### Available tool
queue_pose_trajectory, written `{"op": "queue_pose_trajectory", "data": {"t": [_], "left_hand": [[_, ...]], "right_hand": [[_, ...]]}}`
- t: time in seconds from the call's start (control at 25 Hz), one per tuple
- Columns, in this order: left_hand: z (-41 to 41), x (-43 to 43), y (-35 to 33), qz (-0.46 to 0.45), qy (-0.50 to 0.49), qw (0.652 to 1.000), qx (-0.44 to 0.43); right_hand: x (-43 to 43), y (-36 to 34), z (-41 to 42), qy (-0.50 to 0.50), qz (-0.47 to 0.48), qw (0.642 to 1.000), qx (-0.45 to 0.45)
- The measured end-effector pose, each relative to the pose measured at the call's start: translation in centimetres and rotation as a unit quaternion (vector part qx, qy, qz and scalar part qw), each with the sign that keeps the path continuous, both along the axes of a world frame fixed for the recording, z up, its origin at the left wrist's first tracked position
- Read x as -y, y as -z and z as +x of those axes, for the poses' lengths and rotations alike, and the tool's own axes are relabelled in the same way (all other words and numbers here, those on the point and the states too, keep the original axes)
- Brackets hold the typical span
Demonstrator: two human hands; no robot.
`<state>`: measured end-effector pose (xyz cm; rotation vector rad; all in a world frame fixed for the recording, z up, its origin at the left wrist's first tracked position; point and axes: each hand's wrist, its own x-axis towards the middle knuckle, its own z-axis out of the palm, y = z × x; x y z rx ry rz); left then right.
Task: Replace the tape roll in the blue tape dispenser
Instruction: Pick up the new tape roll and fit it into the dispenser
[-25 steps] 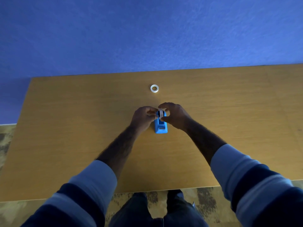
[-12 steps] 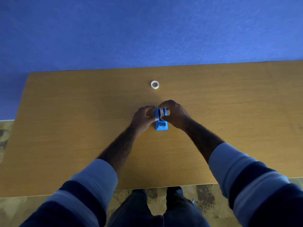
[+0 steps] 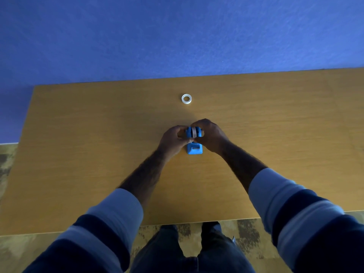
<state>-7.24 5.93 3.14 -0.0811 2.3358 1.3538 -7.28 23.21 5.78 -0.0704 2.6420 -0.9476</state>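
The small blue tape dispenser stands on the wooden table, its cutter end toward me. A white tape roll sits upright in its cradle. My left hand presses against the dispenser's left side, its thumb lying across the front of the roll. My right hand wraps the right side, fingers curled over the top near the roll. Farther back, a second white ring, a tape roll or bare core, lies flat on the table by itself.
A blue wall rises right behind the table's far edge. Patterned carpet shows to the left and below the near edge, where my legs stand.
The white roll went down from between my fingertips above the dispenser into its cradle. Both hands now close around the dispenser's sides. The camera view drifted slightly.
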Motion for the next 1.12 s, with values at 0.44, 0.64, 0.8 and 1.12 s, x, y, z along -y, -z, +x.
{"op": "queue_pose_trajectory", "data": {"t": [0.44,0.64,0.8,1.12], "left_hand": [[-0.1,-1.0,-0.3,0.001,0.005,0.999,-0.042],[-0.2,-1.1,-0.3,-0.018,0.013,0.998,-0.059],[-0.2,-1.0,0.3,-0.031,0.014,0.998,-0.048],[-0.3,-1.4,0.2,-0.030,0.013,0.998,-0.056]], "right_hand": [[-0.3,0.2,1.4,0.010,-0.020,0.999,-0.050],[-0.3,-0.9,0.8,0.037,-0.052,0.998,-0.018],[0.1,-0.2,0.2,0.050,-0.031,0.998,-0.018],[0.9,0.4,-0.7,0.068,0.013,0.997,-0.033]]}}
